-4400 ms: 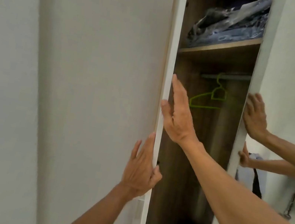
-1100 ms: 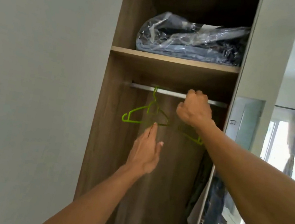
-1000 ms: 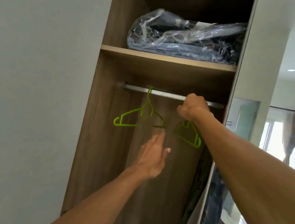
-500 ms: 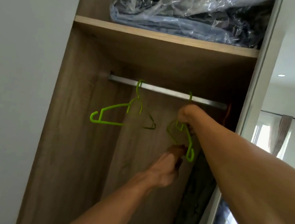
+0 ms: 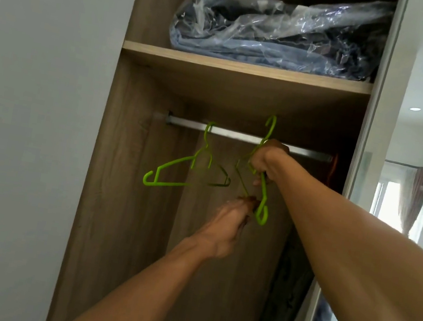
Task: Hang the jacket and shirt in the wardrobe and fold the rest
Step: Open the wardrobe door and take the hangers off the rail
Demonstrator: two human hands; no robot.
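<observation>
Inside the open wooden wardrobe (image 5: 125, 202) a metal rail (image 5: 237, 135) runs under the shelf. One green hanger (image 5: 174, 173) hangs from the rail on the left. A second green hanger (image 5: 263, 186) is off the rail, its hook raised above it and its body tilted. My right hand (image 5: 267, 160) grips this hanger near its neck. My left hand (image 5: 230, 225) holds its lower end from below. No jacket or shirt is in my hands.
A clear plastic bag of folded dark and blue clothes (image 5: 280, 29) lies on the upper shelf (image 5: 245, 68). Dark garments (image 5: 283, 307) hang at the wardrobe's right side. A white wall (image 5: 28, 129) stands to the left. A mirrored door (image 5: 363, 185) stands to the right.
The right-hand hanger has been lifted off the rail, its hook now above it. My left hand stays closed on its lower end. The view has moved closer.
</observation>
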